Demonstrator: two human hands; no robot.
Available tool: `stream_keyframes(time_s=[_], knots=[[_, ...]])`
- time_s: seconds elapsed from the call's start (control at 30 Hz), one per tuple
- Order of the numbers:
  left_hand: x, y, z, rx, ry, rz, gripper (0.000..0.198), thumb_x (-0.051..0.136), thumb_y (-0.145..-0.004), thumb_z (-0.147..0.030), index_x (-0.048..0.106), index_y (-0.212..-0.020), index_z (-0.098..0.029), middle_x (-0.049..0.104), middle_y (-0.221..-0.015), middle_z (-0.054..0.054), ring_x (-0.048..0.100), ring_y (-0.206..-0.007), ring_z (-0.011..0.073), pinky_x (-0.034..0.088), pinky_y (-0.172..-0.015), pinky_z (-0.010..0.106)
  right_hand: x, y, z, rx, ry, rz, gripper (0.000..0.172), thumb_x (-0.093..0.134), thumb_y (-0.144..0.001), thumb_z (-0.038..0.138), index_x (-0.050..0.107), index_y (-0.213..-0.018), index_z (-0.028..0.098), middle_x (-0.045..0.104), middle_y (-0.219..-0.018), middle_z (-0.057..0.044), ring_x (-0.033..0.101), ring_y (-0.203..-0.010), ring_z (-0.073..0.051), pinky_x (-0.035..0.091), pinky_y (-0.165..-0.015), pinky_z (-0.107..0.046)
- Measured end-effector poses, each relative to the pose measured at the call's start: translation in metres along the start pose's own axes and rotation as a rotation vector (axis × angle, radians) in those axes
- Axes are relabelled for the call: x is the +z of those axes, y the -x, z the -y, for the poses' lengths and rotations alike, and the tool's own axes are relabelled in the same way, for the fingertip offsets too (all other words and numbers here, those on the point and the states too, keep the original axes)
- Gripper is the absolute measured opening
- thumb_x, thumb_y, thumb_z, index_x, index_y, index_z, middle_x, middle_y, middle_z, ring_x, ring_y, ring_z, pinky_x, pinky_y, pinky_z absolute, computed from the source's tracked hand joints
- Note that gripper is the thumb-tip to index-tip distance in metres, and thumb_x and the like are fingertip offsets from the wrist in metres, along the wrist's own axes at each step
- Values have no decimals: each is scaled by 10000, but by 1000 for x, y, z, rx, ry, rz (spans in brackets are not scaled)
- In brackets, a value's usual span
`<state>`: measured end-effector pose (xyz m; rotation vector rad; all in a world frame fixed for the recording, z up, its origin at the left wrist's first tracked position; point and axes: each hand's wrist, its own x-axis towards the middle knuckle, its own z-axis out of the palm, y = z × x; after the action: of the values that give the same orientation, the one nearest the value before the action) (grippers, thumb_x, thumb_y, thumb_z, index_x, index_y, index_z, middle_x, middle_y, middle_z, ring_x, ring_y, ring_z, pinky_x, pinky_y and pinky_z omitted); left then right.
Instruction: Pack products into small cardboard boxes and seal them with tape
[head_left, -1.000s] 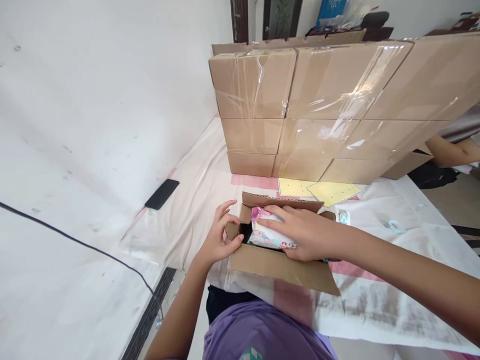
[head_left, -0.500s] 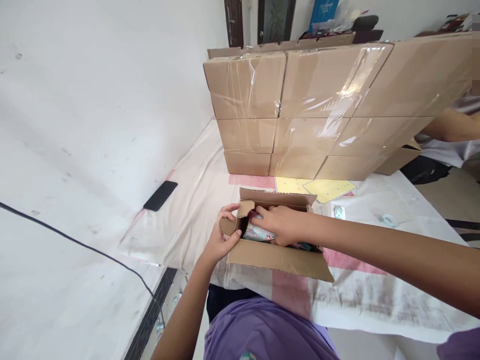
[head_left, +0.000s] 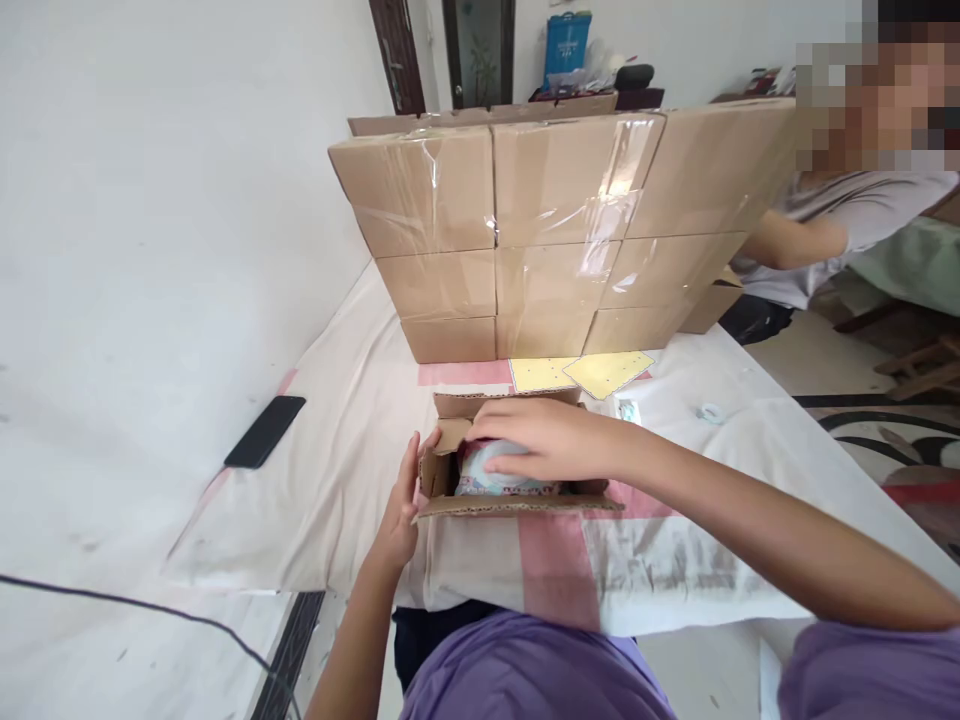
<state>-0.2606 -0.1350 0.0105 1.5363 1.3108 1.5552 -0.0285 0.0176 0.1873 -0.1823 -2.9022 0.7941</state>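
A small open cardboard box [head_left: 517,504] sits on a white and pink cloth in front of me. Inside it lies a pale packet with a colourful print [head_left: 487,478]. My right hand [head_left: 540,440] lies palm down over the packet, fingers curled on its top, pressing it into the box. My left hand [head_left: 405,500] rests flat against the box's left end, fingers stretched along the short side flap [head_left: 439,465].
A wall of taped cardboard boxes [head_left: 555,230] stands just beyond. Yellow sheets [head_left: 581,372] lie at its foot, a tape roll [head_left: 709,412] to the right. A black phone [head_left: 264,431] lies on the left. Another person [head_left: 832,225] sits at the right behind the stack.
My right hand has pushed the packet deeper into the box. My left hand went from gripping the side flap to lying flat against the box's end. The view swung right, showing the other person.
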Motion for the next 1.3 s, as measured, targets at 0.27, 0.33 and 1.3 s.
stream_keyframes(time_s=[0.27,0.33,1.3], knots=[[-5,7,26,155,-214,19,603,553,-970,-610,483,-1524,-382,298,-1707,65,322,-1556,341,307,-1257,570,72,124,-48,404,-236,-1147,293,477,-1033,496,660,-1161,306,637,-1216,-92,593,-1242,-282,499,-1052,-491],[4,0,27,202,-192,-38,595,555,-952,-649,533,-1474,-364,335,-1688,75,339,-1546,345,306,-1251,576,106,125,-56,452,-315,-1020,361,475,-1022,543,652,-1236,312,552,-1413,-109,497,-1397,-300,440,-1141,-514],[51,-17,7,121,-99,-431,499,555,-914,-418,585,-1392,-277,336,-1686,72,277,-1574,313,289,-1263,486,137,84,-73,204,-492,-1161,259,552,-1002,473,700,-1124,300,608,-1295,-87,544,-1302,-288,416,-1144,-499]])
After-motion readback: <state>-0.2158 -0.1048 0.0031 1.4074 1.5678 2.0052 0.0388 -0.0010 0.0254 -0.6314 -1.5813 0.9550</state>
